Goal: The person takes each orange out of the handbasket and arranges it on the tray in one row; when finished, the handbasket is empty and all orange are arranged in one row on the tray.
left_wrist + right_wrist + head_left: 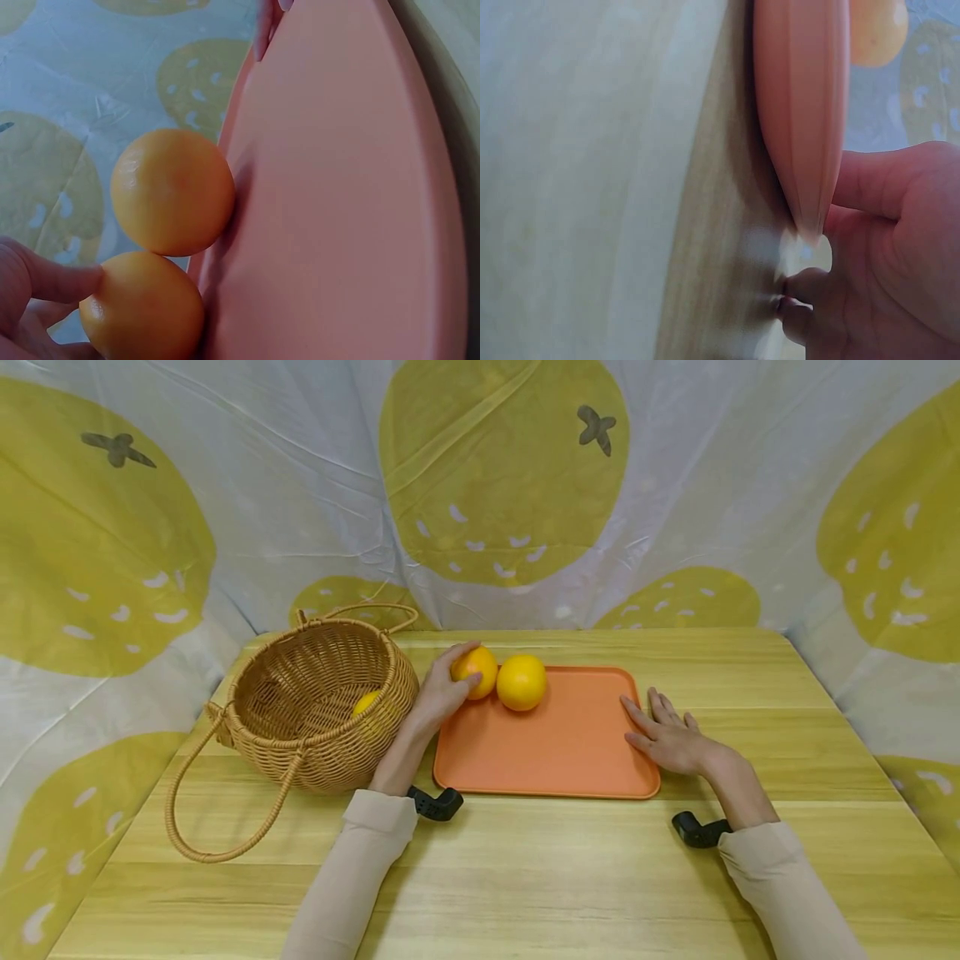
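Note:
My left hand grips an orange between thumb and fingers at the back left corner of an orange-coloured tray. Right beside it on the tray sits a second orange; in the left wrist view the held orange and the other orange appear to touch. At the tray's right edge rests my right hand, its thumb and forefinger over the rim and the other fingers outside it. The right wrist view shows its thumb against the tray wall.
Left of the tray stands a wicker basket with a yellow-orange fruit inside, partly hidden by the rim. One basket handle hangs out over the wooden table. A fruit-patterned cloth hangs behind the table.

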Motion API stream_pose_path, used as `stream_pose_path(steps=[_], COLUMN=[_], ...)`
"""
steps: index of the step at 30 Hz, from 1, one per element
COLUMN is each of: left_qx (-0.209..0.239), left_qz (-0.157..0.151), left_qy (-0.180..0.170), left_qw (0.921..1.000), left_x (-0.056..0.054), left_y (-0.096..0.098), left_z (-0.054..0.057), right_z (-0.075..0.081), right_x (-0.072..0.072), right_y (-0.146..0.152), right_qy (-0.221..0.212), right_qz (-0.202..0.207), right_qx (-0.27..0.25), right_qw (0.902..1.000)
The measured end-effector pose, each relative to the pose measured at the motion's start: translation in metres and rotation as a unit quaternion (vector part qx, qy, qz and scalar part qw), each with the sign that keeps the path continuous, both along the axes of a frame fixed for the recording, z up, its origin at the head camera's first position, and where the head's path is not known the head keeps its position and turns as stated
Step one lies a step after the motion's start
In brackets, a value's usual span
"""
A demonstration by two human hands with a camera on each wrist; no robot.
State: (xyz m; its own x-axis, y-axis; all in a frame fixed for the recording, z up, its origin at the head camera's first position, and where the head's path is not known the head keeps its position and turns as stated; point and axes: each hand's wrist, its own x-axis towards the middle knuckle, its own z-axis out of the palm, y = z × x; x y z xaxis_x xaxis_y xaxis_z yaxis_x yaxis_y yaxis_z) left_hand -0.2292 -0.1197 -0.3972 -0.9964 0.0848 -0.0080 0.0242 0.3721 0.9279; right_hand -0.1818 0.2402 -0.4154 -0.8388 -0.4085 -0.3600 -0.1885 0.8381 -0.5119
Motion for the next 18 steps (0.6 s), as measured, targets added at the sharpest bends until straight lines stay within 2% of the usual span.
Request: stream_pose_path(steps=[7,18], left_qx=[0.011,0.017], left_qz=[-0.009,-0.008], left_qy=[0.002,-0.013], left_qw=[0.9999,0.9997], left_x=[0.0008,-0.0005], left_y=[0.0000,0.0011], left_z=[0.0004,-0.0011], right_z=[-0.0006,-0.0009], right_x=[-0.0007,-0.0005], right_y=[0.0002,0.0011], right_qy=[0.000,0.000], right_qz=[0.000,0.000], right_qx=[0.000,0.000], right_qw=[1.0000,1.0000])
